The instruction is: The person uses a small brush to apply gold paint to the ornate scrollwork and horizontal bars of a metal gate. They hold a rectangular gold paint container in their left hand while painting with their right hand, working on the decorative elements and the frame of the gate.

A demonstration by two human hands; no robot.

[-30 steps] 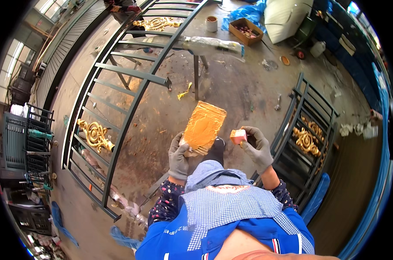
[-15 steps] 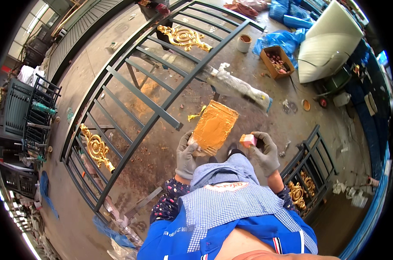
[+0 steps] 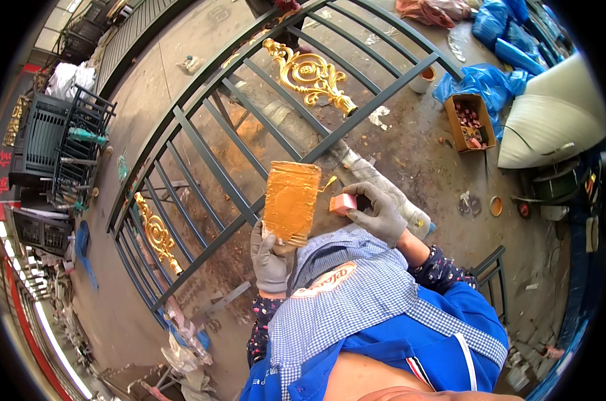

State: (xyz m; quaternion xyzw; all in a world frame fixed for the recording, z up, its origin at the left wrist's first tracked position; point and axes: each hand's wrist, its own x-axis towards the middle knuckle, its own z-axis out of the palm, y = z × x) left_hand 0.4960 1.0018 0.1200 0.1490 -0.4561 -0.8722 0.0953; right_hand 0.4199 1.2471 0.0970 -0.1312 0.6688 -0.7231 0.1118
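My gloved left hand (image 3: 269,262) grips the lower edge of a flat rectangular board (image 3: 291,202) thickly coated with gold-orange paint. Between the fingers and thumb of my gloved right hand (image 3: 381,215) is a small pink sponge block (image 3: 344,204), its outer end stained orange. The sponge is just right of the board and does not touch it. Ahead of both hands stretches a dark grey metal railing (image 3: 213,164). Gold scroll ornaments sit between its bars, one at the far end (image 3: 310,75) and one at the left (image 3: 157,232).
A plastic-wrapped roll (image 3: 376,184) lies under and beyond the railing. Farther right are a cardboard box (image 3: 458,134) of small pink pieces, a round paint-stained container (image 3: 423,81) and blue plastic sheeting (image 3: 480,87). Dark metal frames (image 3: 49,144) stack at the left. Another person's legs show behind the railing.
My view has turned and shifted toward the railing. The board now stands more upright, and my right hand has brought the sponge closer to it.
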